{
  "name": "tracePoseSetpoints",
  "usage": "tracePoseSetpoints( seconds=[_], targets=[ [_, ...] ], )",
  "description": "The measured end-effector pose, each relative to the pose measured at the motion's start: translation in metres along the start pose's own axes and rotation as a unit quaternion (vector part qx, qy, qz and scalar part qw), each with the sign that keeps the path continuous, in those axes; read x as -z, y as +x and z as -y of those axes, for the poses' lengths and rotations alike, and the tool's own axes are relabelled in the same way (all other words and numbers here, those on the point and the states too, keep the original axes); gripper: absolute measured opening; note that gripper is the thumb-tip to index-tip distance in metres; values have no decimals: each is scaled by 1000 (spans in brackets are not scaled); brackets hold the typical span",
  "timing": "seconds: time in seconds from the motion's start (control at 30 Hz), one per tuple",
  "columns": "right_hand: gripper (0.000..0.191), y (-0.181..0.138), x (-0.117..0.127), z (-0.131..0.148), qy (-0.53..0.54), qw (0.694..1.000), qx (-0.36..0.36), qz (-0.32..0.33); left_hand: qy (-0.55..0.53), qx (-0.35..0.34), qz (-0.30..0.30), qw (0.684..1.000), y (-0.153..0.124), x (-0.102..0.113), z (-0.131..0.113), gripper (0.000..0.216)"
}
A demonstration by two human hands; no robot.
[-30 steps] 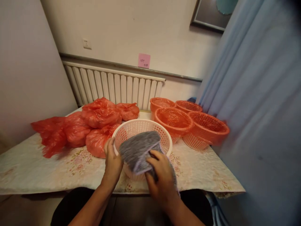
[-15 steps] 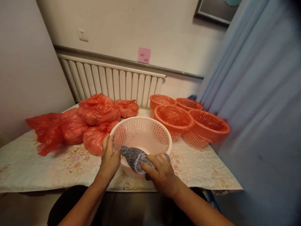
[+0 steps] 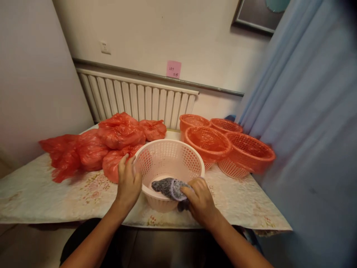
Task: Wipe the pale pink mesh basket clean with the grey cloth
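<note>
A white perforated plastic basket (image 3: 147, 160) stands on the table in front of me. My right hand (image 3: 201, 201) is closed around one end of a speckled grey knit sock (image 3: 165, 187) with a lilac band. The sock stretches leftward over the basket's near rim, its tapered end over the opening. A darker bit of cloth hangs below my right fingers. At the basket's left rim is my left hand (image 3: 128, 182), fingers raised and apart, holding nothing. Whether it touches the rim I cannot tell.
Several knotted red plastic bags (image 3: 90, 150) lie on the left. Several orange-lined baskets (image 3: 232, 169) stand on the right beside a blue curtain (image 3: 301, 123). A floral cloth (image 3: 92, 193) covers the table; a radiator (image 3: 134, 98) is behind it.
My right hand has drawn the sock to the right, so its tip has left my left hand. My left fingers have opened and moved slightly left. The view has shifted a little.
</note>
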State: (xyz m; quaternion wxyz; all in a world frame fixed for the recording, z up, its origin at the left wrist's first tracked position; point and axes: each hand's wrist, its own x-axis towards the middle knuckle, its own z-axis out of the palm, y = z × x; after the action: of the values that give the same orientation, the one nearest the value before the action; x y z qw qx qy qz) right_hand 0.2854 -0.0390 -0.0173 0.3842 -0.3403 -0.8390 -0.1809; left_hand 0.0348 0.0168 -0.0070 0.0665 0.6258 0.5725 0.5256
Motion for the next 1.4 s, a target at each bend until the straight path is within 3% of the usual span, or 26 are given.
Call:
tracePoseSetpoints(
  seconds=[0.13, 0.23, 0.33, 0.47, 0.6, 0.7, 0.77, 0.87, 1.0, 1.13, 1.27, 1.4],
  targets=[
    [20, 12, -10, 51, -61, 997, -47, 29, -17, -22, 14, 1000, -18, 6, -13, 41],
    [22, 17, -15, 74, -73, 993, -81, 37, -65, 42, 6, 997, -17, 3, -10, 37],
    [25, 20, -15, 78, -63, 994, -82, 21, -113, 103, 7, 988, -8, -3, -1, 38],
    [30, 17, -5, 55, -20, 999, -11, 24, -117, 109, 50, 986, 1, -7, 7, 51],
    [29, 2, 9, 5, 53, 995, 72, 45, -107, 96, 81, 986, 3, -5, 11, 57],
    [31, -9, 17, -30, 75, 993, 76, 56, -111, 89, 91, 986, 7, -5, 12, 58],
    [33, -13, 17, -39, 74, 994, 64, 54, -110, 89, 85, 986, 10, -6, 12, 58],
    [33, -11, 11, -22, 54, 998, 28, 19, -117, 118, 48, 985, 12, -9, 12, 54],
    [26, 2, -6, 36, -34, 998, -30, -49, -140, 148, 18, 979, 4, -11, 8, 50],
    [25, 18, -23, 79, -74, 994, -76, -31, -160, 128, 10, 979, -8, -12, 1, 51],
    [30, 28, -29, 82, -96, 994, -60, 0, -169, 149, 9, 974, -6, -12, -2, 51],
    [30, 23, -15, 58, -64, 998, -13, 16, -165, 121, 45, 978, 1, -16, 2, 56]
  ],
)
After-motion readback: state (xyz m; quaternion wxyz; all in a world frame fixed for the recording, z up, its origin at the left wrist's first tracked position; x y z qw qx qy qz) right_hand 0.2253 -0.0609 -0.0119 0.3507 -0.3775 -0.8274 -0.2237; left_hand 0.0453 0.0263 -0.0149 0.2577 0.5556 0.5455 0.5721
